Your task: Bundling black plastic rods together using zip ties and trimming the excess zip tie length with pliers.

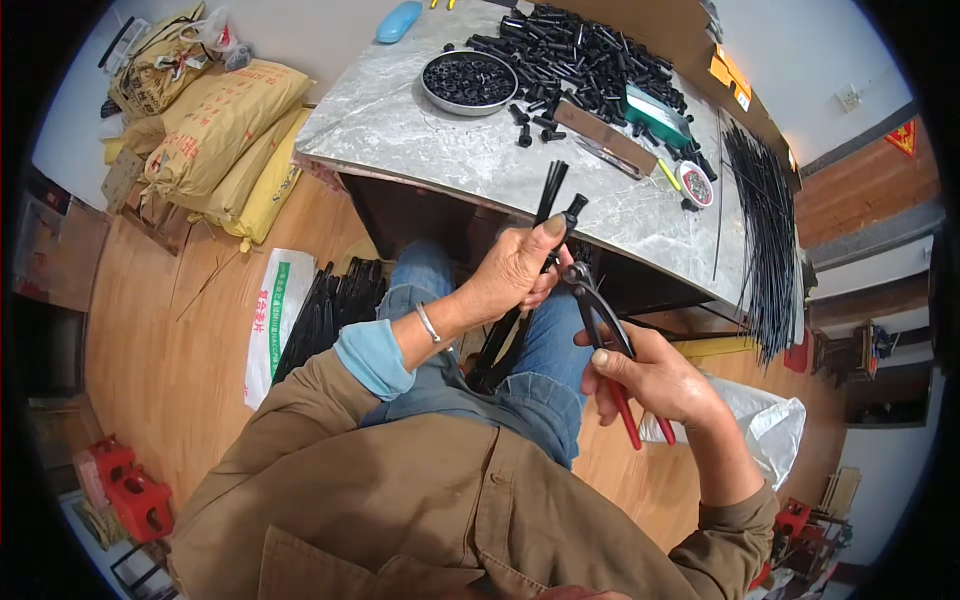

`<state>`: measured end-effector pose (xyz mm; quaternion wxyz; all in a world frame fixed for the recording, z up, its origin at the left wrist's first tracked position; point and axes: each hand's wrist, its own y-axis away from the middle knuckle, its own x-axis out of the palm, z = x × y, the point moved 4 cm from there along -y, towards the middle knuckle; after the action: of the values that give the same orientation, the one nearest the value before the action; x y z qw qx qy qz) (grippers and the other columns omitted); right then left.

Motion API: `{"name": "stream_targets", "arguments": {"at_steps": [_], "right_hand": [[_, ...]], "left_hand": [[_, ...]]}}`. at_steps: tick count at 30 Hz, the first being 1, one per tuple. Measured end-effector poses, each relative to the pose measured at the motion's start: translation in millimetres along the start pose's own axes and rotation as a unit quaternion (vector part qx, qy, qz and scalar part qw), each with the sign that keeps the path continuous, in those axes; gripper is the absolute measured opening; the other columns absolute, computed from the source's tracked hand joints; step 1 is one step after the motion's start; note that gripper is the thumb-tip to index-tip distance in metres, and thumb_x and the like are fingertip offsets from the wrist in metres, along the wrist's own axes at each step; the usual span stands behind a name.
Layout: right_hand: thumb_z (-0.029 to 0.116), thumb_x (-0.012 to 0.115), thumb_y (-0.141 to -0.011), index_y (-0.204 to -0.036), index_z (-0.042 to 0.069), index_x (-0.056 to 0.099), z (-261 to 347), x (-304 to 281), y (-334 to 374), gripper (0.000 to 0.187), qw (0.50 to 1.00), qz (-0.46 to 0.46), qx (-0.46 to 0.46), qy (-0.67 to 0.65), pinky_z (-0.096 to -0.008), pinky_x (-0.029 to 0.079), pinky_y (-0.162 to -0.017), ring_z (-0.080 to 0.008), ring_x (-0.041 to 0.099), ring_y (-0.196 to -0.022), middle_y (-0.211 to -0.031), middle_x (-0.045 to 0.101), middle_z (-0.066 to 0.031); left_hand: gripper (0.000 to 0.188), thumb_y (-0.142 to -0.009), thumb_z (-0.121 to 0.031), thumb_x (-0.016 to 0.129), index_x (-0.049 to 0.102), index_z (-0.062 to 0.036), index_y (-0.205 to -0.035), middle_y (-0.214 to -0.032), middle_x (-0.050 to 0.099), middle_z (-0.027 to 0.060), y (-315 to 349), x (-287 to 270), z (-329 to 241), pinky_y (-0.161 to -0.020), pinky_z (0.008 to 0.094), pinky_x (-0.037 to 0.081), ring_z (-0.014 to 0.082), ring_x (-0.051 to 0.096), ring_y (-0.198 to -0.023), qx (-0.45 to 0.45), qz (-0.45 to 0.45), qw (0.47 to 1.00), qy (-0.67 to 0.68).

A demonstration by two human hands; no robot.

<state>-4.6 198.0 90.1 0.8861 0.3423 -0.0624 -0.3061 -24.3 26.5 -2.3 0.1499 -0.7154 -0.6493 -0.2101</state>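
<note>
a: where are the hands, taking the grey table (pixel 400 150) as our mark?

b: both are on the person's side of it. the left hand (pixel 510 265) is by the table's near edge; the right hand (pixel 655 375) is farther right and lower, in front of that edge.

a: and the fingers?

b: the left ones are clenched round some thin black rods (pixel 552 188) and a black tubular piece (pixel 576 208). the right ones wrap the handles of the pliers (pixel 580 280), whose red grips stand apart.

a: why that hold?

b: i'd guess the left grip steadies the pieces at the table's edge, while the pliers get a free approach from the right.

a: what about the supplies?

b: a round tray (pixel 470 110) of small black parts and a heap of black pieces (pixel 590 55) sit toward the table's far side, long rods (pixel 762 235) along its right side; probably sorted by kind, within reach.

a: where does the tubular piece lie against the fingers?

b: tilted, against the left thumb, its top end showing above; the hand hides the rest. the pliers' head is just beside the left fingertips; whether they touch, i can't tell.
</note>
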Motion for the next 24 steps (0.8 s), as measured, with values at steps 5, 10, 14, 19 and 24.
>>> {"name": "stream_targets", "arguments": {"at_steps": [5,10,14,19,24], "right_hand": [[0.017,0.048,-0.098,-0.115,0.0,0.048,-1,-8,0,0.024,0.999,0.021,0.032,0.031,-0.0237,0.038,-0.043,-0.0075,0.043,-0.048,-0.065,0.046,-0.0009],[0.016,0.048,-0.098,-0.111,0.002,0.049,1,-3,-2,0.019,0.997,0.003,0.076,-0.022,-0.0224,0.031,-0.042,-0.005,0.036,-0.049,-0.065,0.04,0.0019],[0.017,0.052,-0.096,-0.109,0.001,0.048,-7,-6,-11,0.021,0.998,-0.033,0.033,0.043,-0.0283,0.036,-0.044,-0.0146,0.043,-0.048,-0.063,0.047,-0.0042],[0.035,0.06,-0.088,-0.098,-0.003,0.048,0,-54,-73,0.041,0.823,-0.282,-0.157,0.468,-0.0506,0.046,-0.067,-0.0464,0.059,-0.081,-0.081,0.061,-0.0288],[0.047,0.061,-0.084,-0.096,0.0,0.051,9,-104,-122,0.049,0.739,-0.395,-0.155,0.524,-0.0506,0.049,-0.068,-0.0431,0.063,-0.08,-0.086,0.063,-0.0245]], "left_hand": [[0.063,-0.089,-0.064,0.046,0.054,-0.0021,-0.082,-0.05,0.04,-0.0027,-2,8,4,-0.036,0.0211,0.031,0.0052,0.038,-0.038,0.012,0.014,1.0,-0.001],[0.064,-0.091,-0.064,0.042,0.053,-0.0014,-0.083,-0.049,0.038,-0.0027,-3,11,2,-0.038,0.0214,0.029,0.0057,0.037,-0.04,0.011,0.005,0.999,-0.037],[0.065,-0.091,-0.064,0.042,0.055,-0.0002,-0.085,-0.049,0.039,-0.0028,-7,10,0,-0.037,0.0214,0.029,0.0052,0.037,-0.039,0.013,0.005,0.999,-0.041],[0.058,-0.092,-0.056,0.05,0.058,0.0015,-0.097,-0.056,0.042,-0.0028,-40,-13,11,-0.038,0.0205,0.03,0.0047,0.037,-0.043,0.121,-0.161,0.975,-0.095],[0.037,-0.087,-0.039,0.067,0.053,-0.0058,-0.081,-0.056,0.043,-0.005,-39,-6,-28,-0.039,0.0199,0.03,0.0036,0.039,-0.044,0.136,-0.159,0.972,-0.104]]}}
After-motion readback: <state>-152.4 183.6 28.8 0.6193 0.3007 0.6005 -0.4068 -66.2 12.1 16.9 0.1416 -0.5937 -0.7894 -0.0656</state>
